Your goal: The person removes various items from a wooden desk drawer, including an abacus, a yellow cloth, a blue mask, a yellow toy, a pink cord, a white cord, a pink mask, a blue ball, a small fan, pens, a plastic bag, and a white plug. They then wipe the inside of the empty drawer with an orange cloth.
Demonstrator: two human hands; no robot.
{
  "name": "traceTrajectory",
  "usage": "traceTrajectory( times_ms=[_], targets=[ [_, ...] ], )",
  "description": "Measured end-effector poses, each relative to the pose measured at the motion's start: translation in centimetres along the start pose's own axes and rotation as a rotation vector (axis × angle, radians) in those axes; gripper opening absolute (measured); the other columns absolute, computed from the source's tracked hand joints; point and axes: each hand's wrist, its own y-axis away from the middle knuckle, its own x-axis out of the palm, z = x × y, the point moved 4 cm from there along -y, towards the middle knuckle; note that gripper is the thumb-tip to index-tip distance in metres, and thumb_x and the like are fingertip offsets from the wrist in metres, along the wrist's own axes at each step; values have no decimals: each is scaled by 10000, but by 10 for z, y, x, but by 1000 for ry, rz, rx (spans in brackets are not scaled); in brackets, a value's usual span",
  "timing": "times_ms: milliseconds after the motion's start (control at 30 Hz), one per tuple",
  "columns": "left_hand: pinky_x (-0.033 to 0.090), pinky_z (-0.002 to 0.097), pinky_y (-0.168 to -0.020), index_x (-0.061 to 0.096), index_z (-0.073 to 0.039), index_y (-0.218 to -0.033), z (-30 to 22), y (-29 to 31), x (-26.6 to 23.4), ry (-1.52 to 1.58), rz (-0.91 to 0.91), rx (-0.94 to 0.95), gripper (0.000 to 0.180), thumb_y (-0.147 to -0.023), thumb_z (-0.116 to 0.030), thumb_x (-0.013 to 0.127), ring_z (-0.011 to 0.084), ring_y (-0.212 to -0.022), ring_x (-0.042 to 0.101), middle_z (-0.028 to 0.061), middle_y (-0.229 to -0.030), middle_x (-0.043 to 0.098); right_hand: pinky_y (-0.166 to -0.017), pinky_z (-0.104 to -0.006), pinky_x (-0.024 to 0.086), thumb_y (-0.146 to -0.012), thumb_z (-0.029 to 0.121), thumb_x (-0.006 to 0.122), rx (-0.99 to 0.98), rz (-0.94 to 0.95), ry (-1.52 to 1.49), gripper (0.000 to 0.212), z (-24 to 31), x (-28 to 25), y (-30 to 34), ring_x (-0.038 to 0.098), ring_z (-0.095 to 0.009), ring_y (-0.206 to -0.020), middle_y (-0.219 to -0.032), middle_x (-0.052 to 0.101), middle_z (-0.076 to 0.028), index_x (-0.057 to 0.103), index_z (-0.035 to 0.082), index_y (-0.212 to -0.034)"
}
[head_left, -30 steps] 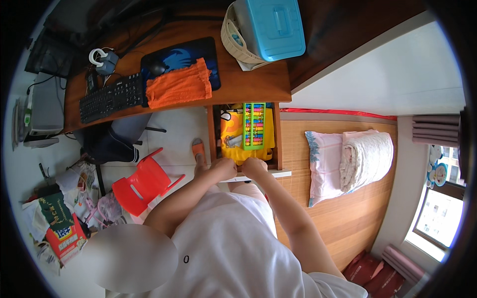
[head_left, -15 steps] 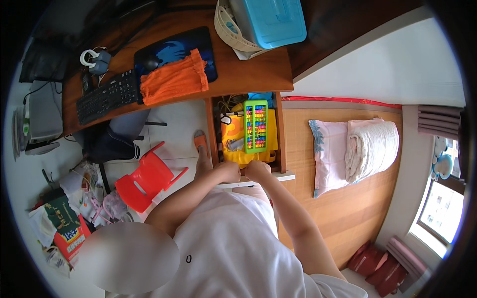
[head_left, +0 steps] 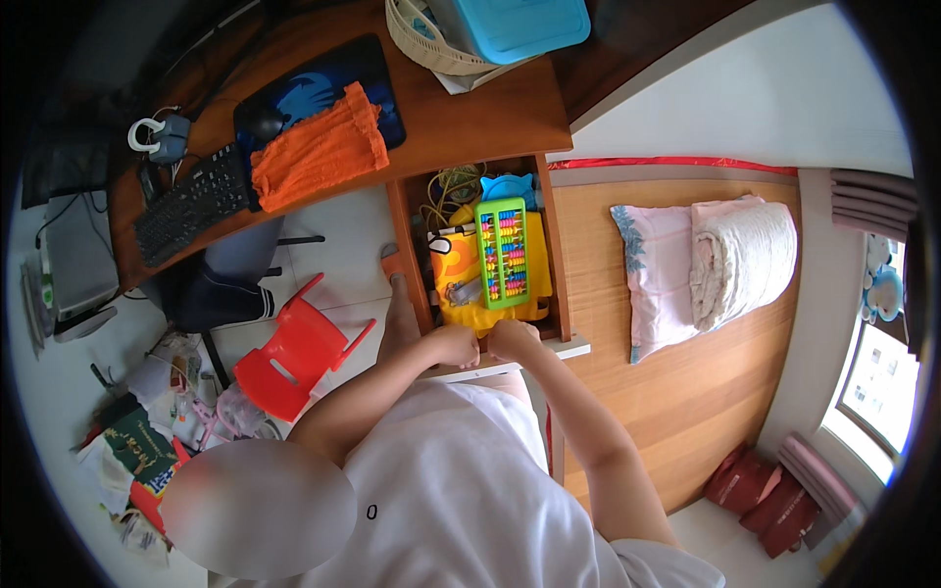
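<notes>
A wooden desk drawer [head_left: 563, 265] stands pulled out in front of me. My left hand [head_left: 454, 346] and my right hand [head_left: 515, 340] are side by side at its front panel, fingers curled over the top edge. Inside the drawer, a green-framed toy abacus [head_left: 503, 253] with colourful beads lies on a yellow cloth-like item [head_left: 490, 312] with an orange and white print. Behind it are a blue plastic piece [head_left: 507, 188] and a tangle of cord [head_left: 456, 186]. The fingertips inside the panel are partly hidden.
On the desk [head_left: 470, 113] are a keyboard [head_left: 191, 206], an orange cloth [head_left: 323, 147] on a dark mouse pad, and a blue-lidded box [head_left: 524, 29]. A red child's chair [head_left: 294, 358] stands at left. A pillow [head_left: 652, 274] and folded quilt [head_left: 745, 265] lie at right.
The drawer has come out further toward me with both hands on its front. More of the cord and blue piece at its back shows. The view has shifted slightly.
</notes>
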Motion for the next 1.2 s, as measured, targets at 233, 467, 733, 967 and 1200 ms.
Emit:
traceTrajectory(
  times_ms=[233,467,733,967,1200],
  targets=[
    [486,277,-748,671,-25,-937,19,-4,5,259,-120,64,269,-805,-96,448,170,-801,650,109,-871,680,-773,-409,482,-753,115,530,-37,-462,-419,261,-4,-19,6,595,-320,-915,-971,639,-111,632,104,-993],
    [448,258,-835,574,35,-1074,39,-37,-32,504,-516,294,277,-850,-12,418,138,-923,572,88,-987,623,-951,-440,362,-693,193,698,106,-1036,-563,737,-7,-28,-16,412,-397,-1126,-1215,453,-207,333,71,-1321],
    [453,248,-763,570,-1,-1098,43,17,-88,664,-439,424,275,-874,-47,417,120,-850,570,70,-963,617,-1003,-458,311,-515,312,841,427,-789,-577,1233,23,-23,-31,328,-350,-1222,-1341,306,-175,31,177,-1435],
    [461,250,-786,575,31,-1059,64,75,-113,657,-492,376,264,-859,-3,406,143,-832,579,99,-911,628,-983,-442,329,-521,296,815,470,-846,-695,1190,43,-16,-23,358,-369,-1175,-1264,352,-192,60,199,-1436],
    [408,273,-816,556,-101,-1155,57,75,-106,620,-364,303,294,-908,-204,434,126,-933,556,22,-1031,603,-878,-361,439,-551,219,840,115,-777,-1496,1156,65,1,-5,532,-278,-1021,-1151,480,-161,85,72,-1414]
  ],
)
